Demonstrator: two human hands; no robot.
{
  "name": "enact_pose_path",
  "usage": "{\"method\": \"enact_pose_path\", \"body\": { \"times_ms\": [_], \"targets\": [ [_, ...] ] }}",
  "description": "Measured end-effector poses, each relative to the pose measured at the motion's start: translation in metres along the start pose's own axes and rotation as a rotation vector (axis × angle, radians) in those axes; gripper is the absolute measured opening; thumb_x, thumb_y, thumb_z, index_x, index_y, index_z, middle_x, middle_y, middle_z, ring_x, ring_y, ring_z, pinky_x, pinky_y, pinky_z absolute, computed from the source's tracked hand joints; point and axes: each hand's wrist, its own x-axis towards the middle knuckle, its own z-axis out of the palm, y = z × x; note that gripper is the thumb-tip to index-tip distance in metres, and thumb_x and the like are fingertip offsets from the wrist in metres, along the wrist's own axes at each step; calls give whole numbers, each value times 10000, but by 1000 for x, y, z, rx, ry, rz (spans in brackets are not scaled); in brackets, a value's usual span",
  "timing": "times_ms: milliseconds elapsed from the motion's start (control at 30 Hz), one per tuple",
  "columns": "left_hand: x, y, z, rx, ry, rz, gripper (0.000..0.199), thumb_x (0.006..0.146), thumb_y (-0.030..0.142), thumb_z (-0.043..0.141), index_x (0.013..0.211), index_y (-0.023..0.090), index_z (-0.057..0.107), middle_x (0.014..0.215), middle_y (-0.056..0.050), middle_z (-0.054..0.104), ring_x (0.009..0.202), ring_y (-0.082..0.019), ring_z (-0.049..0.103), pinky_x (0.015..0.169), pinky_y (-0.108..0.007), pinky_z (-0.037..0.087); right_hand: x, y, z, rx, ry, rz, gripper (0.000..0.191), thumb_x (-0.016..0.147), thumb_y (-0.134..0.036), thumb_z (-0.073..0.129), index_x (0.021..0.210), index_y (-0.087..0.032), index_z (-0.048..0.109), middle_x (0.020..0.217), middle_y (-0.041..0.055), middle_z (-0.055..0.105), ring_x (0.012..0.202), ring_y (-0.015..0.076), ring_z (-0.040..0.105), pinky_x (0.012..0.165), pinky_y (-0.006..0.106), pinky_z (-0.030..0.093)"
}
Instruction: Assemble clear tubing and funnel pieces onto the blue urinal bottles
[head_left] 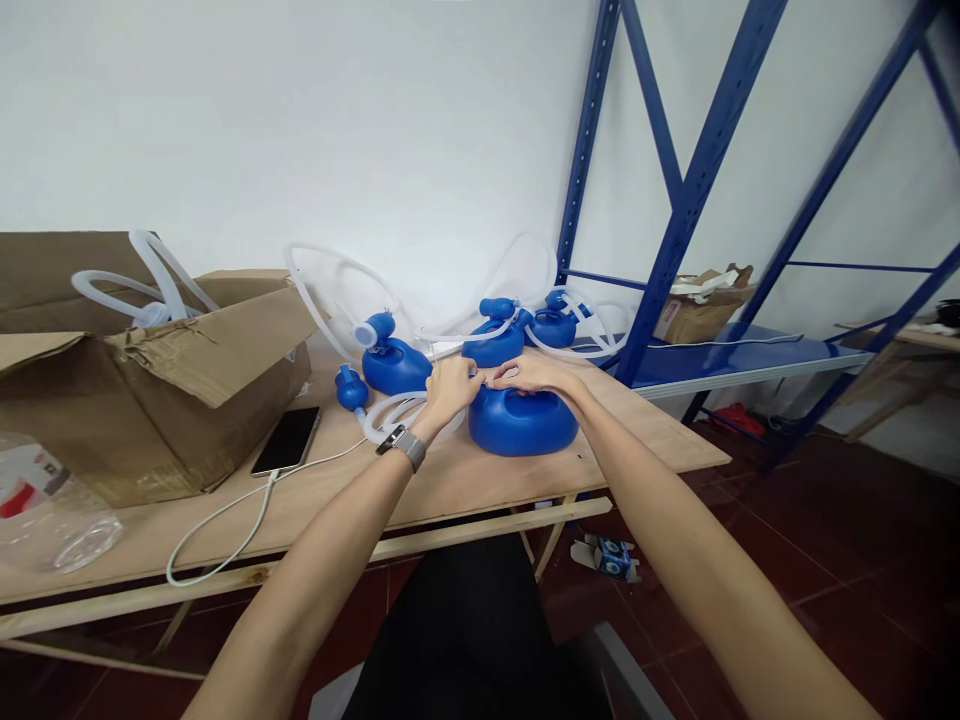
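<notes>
A squat blue plastic bottle (523,424) with a handle hole stands close to the table's front edge. Over its neck end, my left hand (450,388) and my right hand (525,374) meet with thumbs and fingertips pinched together. Whatever small part they pinch is hidden by the fingers. Just behind stands a second blue bottle (493,345) with a blue cap and clear hose. To the left of my left hand is another blue bottle (396,368), and beside it a loose blue cap piece (350,388) joined to a coiled translucent hose (390,412).
An open cardboard box (165,400) with hoses fills the table's left side. A phone (288,440) on a white cable (259,525) and a clear plastic bottle (56,515) lie near it. Another blue bottle (553,328) stands by the blue shelf frame (660,270) at right.
</notes>
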Motion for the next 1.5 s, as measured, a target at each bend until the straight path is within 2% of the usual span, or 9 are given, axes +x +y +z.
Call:
{"method": "enact_pose_path", "body": {
  "times_ms": [333, 600, 767, 1067, 1200, 1267, 1400, 1467, 1500],
  "targets": [
    [2, -2, -6, -13, -63, 84, 239, 909, 351, 523, 960, 259, 738, 1071, -67, 757, 1032, -272, 680, 808, -322, 492, 4, 5, 1, 100, -42, 0, 660, 655, -675, 819, 1060, -158, 752, 512, -23, 540, 478, 100, 440, 439, 220, 294],
    [-1, 5, -9, -13, -49, 35, 334, 866, 555, 599, 926, 255, 735, 1086, -93, 758, 1036, -326, 683, 795, -365, 509, 3, 3, 2, 107, -16, 22, 684, 629, -652, 842, 1073, -144, 732, 496, -54, 505, 458, 82, 404, 425, 212, 274],
    [-3, 6, -6, -13, -24, 3, 282, 933, 436, 514, 955, 264, 737, 1093, -95, 750, 1050, -313, 685, 798, -362, 502, 5, 4, 1, 147, -49, -11, 677, 600, -658, 850, 1023, -140, 745, 515, -52, 510, 479, 80, 415, 438, 203, 298],
    [6, 2, 2, -23, -8, -28, 211, 903, 344, 545, 963, 243, 721, 1105, -119, 734, 1065, -338, 684, 812, -382, 504, 10, 5, 2, 173, -61, 59, 581, 670, -594, 835, 1051, -162, 761, 493, -48, 506, 429, 75, 393, 388, 200, 242],
    [3, 4, -1, -42, -6, 4, 239, 922, 391, 539, 969, 232, 712, 1093, -120, 736, 1061, -333, 686, 832, -388, 511, 11, 6, 5, 173, -27, 54, 564, 695, -605, 808, 1042, -162, 771, 502, -43, 516, 423, 69, 379, 396, 201, 258],
    [-2, 2, -7, -63, -7, 62, 300, 920, 465, 559, 1063, 243, 700, 1143, -101, 728, 1076, -305, 680, 870, -372, 516, 9, 10, 4, 167, -8, 46, 578, 696, -619, 798, 1039, -154, 771, 533, -27, 554, 441, 78, 404, 417, 207, 291],
    [-17, -24, -32, -112, 55, 245, 512, 911, 519, 584, 1348, 254, 559, 1381, -67, 615, 1246, -237, 587, 1046, -314, 458, -1, 37, -6, 45, 154, -71, 523, 743, -634, 746, 1013, -188, 781, 782, 51, 723, 666, 172, 611, 588, 246, 448],
    [-21, -56, -46, -103, 184, 319, 457, 954, 495, 500, 1324, 236, 574, 1351, -81, 622, 1276, -250, 559, 1095, -345, 428, -7, 59, -12, -81, 314, -129, 450, 812, -630, 677, 952, -218, 790, 938, 72, 757, 877, 240, 662, 757, 290, 486],
    [-22, -76, -51, -58, 212, 278, 430, 966, 493, 464, 1291, 245, 594, 1324, -75, 636, 1261, -255, 566, 1094, -357, 431, -10, 70, -15, -145, 373, -123, 441, 834, -630, 649, 941, -226, 790, 986, 79, 759, 952, 268, 660, 827, 320, 482]
  ]
}}
